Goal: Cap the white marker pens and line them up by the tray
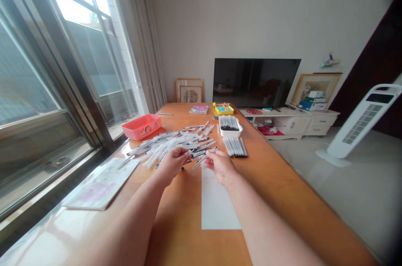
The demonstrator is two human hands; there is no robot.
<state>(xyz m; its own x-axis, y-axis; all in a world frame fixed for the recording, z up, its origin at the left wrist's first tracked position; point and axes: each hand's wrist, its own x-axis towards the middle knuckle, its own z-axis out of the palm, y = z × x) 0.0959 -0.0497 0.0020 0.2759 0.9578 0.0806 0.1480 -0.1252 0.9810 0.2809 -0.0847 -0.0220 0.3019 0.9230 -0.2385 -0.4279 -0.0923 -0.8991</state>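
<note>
A loose heap of clear and dark pens point(166, 142) spreads over the wooden table in front of me. My right hand point(220, 166) pinches a slim pen point(200, 162), which slants down to the left from the fingertips. Close by on the left, my left hand point(173, 164) has thumb and fingers pressed together at the heap's near edge; what they hold is too small to make out. A white sheet of paper point(218, 207) lies partly under my right forearm. Right of the heap, a neat row of pens point(235, 147) lies beside a white box point(231, 133) filled with pens.
A red plastic basket point(141, 127) stands at the left edge by the window. Nearer me lies a booklet point(102, 184). At the far end are a yellow tray point(223, 109) and a colourful book point(199, 109). A white tower fan point(361, 125) stands on the floor at right.
</note>
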